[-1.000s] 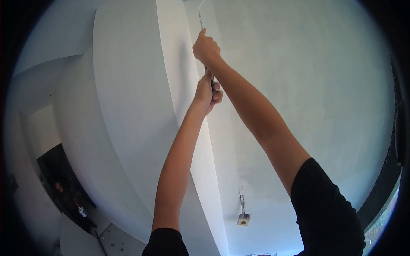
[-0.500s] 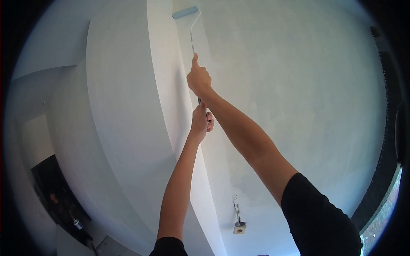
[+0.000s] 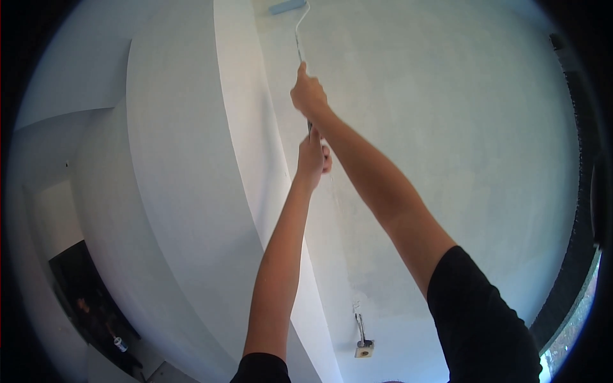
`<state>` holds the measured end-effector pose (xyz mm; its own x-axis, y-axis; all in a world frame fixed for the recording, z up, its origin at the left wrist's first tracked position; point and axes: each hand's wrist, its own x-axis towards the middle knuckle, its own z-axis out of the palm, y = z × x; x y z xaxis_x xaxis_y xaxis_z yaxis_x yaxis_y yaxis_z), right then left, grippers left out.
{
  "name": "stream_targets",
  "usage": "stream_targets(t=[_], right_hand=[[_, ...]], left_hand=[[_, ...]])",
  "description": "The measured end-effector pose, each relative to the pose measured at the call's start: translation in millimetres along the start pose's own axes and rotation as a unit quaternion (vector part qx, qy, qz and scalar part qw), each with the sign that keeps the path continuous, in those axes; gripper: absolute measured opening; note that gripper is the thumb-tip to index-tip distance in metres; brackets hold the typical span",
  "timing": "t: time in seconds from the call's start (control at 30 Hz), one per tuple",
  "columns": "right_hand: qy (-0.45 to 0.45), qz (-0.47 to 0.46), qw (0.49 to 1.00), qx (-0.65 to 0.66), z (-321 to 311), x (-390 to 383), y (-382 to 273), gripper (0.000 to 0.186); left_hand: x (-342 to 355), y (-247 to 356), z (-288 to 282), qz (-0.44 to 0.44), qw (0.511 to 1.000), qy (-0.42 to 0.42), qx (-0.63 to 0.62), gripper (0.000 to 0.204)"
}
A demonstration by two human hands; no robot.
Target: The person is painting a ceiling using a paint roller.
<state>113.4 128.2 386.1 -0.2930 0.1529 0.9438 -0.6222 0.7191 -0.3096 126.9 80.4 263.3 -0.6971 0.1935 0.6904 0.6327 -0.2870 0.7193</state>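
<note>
Both my arms reach up toward a pale wall (image 3: 415, 127). A paint roller (image 3: 287, 7) with a light blue-grey sleeve and a thin white wire frame rests high up near the wall's left corner, cut slightly by the top edge. My right hand (image 3: 309, 94) is wrapped around the upper part of its handle, thumb or finger pointing up along the rod. Below it, my left hand (image 3: 311, 157) grips the lower part of the same handle, fingers curled round it. Most of the handle is hidden in my two hands.
A white pillar edge (image 3: 246, 127) juts out left of the roller. Low on the wall sits an electrical box (image 3: 364, 350) with loose wires. At lower left, a person (image 3: 89, 313) stands in a dark doorway near a white container (image 3: 120, 345). A dark frame (image 3: 575, 191) borders the right.
The roller and both hands have moved up and slightly right in the view. My grip on the handle looks the same.
</note>
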Motion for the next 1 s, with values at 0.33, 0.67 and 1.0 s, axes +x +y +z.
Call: stream_targets(t=[0.33,0.67,1.0], right_hand=[[-0.003,-0.01,1.0,0.01,-8,-13,-7,0.064],[-0.065,0.033,0.997,-0.002,-25,-84,-17,0.066],[-0.044,0.003,0.997,0.064,-39,3,-67,0.067]], left_hand=[[-18,9,3,-0.021,0.999,0.013,0.031,0.047],[-94,-19,9,-0.061,0.996,0.061,0.029,0.044],[-39,87,7,-0.05,0.997,0.052,0.04,0.048]])
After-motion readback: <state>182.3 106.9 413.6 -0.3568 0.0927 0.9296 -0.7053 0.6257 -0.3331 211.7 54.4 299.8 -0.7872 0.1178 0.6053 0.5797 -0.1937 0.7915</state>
